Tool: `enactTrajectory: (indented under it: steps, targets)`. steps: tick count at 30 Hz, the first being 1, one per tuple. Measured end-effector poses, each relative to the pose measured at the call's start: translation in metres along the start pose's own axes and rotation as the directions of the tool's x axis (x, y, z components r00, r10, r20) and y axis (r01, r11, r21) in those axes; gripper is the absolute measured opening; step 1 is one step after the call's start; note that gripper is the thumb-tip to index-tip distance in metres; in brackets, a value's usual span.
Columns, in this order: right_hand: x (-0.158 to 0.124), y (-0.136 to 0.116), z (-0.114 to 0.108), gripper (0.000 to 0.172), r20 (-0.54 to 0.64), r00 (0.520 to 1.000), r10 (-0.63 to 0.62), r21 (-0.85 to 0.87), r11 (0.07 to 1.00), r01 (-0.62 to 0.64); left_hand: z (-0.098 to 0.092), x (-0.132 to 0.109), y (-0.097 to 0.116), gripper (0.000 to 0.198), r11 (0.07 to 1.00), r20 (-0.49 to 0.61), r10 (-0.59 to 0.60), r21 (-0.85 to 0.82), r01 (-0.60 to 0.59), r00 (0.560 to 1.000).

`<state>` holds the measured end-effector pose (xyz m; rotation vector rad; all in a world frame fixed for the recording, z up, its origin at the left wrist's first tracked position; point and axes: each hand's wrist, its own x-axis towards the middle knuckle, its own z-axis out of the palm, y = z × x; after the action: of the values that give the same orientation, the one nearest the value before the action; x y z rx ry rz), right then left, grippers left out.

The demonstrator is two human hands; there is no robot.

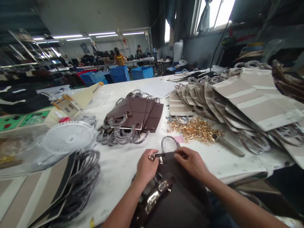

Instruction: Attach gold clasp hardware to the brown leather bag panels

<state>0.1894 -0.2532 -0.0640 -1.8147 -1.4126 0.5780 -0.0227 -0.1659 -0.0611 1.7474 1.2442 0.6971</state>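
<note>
Both my hands pinch the top edge of a dark brown bag panel [167, 160] at the table's near edge. My left hand [146, 166] is closed on the panel's left corner, by a small metal fitting. My right hand [190, 161] is closed on the right part of the same edge. A clear plastic-wrapped handle loop [169, 142] rises from the panel between my hands. More dark brown material with metal hardware [154, 193] lies under my wrists.
A stack of brown panels with wrapped handles [135, 118] lies ahead on the white table [118, 164]. Gold fittings [193, 128] are heaped at right, beside beige panels [247, 101] and a tool [228, 145]. A white fan [67, 136] and handle rings [83, 177] sit left. People work far behind.
</note>
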Motion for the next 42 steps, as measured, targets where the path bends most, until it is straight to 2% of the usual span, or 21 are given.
enactTrajectory:
  steps: [2, 4, 7, 9, 12, 16, 19, 23, 25, 30, 32, 36, 40, 42]
  targets:
    - [0.011, 0.023, -0.021, 0.022, -0.113, 0.993, 0.04, -0.154, 0.986, -0.057, 0.001, 0.001, 0.005, 0.035, 0.972, -0.04, 0.155, 0.184, -0.145, 0.987]
    - [0.027, 0.043, -0.037, 0.02, -0.169, 0.983, 0.072, -0.231, 0.967, -0.11, 0.005, 0.001, 0.014, 0.044, 0.901, -0.041, 0.317, 0.326, -0.288, 0.947]
    - [0.05, 0.061, -0.044, 0.02, -0.192, 0.977, 0.096, -0.318, 0.936, -0.154, 0.015, 0.002, 0.033, 0.058, 0.811, 0.008, 0.469, 0.393, -0.434, 0.883]
    - [0.06, 0.064, -0.041, 0.023, -0.192, 0.976, 0.1, -0.348, 0.923, -0.163, 0.022, 0.003, 0.045, 0.055, 0.763, 0.09, 0.518, 0.401, -0.507, 0.85]
    - [0.067, 0.066, -0.039, 0.021, -0.164, 0.983, 0.077, -0.36, 0.924, -0.132, 0.033, 0.009, 0.059, 0.044, 0.731, 0.226, 0.51, 0.395, -0.557, 0.83]
    - [0.064, 0.071, -0.047, 0.018, -0.109, 0.994, 0.021, -0.32, 0.946, -0.055, 0.043, 0.024, 0.066, 0.037, 0.738, 0.331, 0.437, 0.4, -0.544, 0.836]
    - [0.051, 0.075, -0.059, 0.025, -0.078, 0.997, -0.011, -0.246, 0.969, -0.008, 0.048, 0.034, 0.064, 0.035, 0.725, 0.413, 0.382, 0.421, -0.545, 0.827]
    - [0.025, 0.079, -0.078, 0.037, -0.044, 0.998, -0.042, -0.124, 0.992, 0.037, 0.055, 0.038, 0.058, 0.044, 0.699, 0.47, 0.341, 0.453, -0.554, 0.814]
    - [0.014, 0.08, -0.084, 0.038, -0.041, 0.999, -0.017, -0.063, 0.998, 0.015, 0.059, 0.038, 0.058, 0.045, 0.681, 0.479, 0.343, 0.465, -0.566, 0.808]
    - [0.0, 0.084, -0.085, 0.044, -0.012, 0.992, 0.129, 0.06, 0.99, -0.128, 0.068, 0.038, 0.064, 0.037, 0.562, 0.538, 0.382, 0.511, -0.651, 0.752]
    - [-0.006, 0.083, -0.082, 0.037, -0.026, 0.994, 0.103, 0.045, 0.994, -0.101, 0.07, 0.041, 0.068, 0.032, 0.547, 0.557, 0.377, 0.51, -0.664, 0.739]
    - [-0.017, 0.078, -0.08, 0.025, -0.017, 0.996, -0.089, -0.104, 0.991, 0.087, 0.071, 0.05, 0.072, 0.025, 0.52, 0.595, 0.362, 0.51, -0.685, 0.717]
    - [-0.021, 0.076, -0.077, 0.022, 0.073, 0.993, -0.095, -0.148, 0.983, 0.105, 0.071, 0.059, 0.077, 0.015, 0.497, 0.649, 0.365, 0.47, -0.729, 0.667]
    - [-0.021, 0.075, -0.073, 0.021, 0.061, 0.995, -0.076, -0.115, 0.99, 0.083, 0.07, 0.062, 0.081, 0.011, 0.491, 0.681, 0.368, 0.436, -0.754, 0.633]
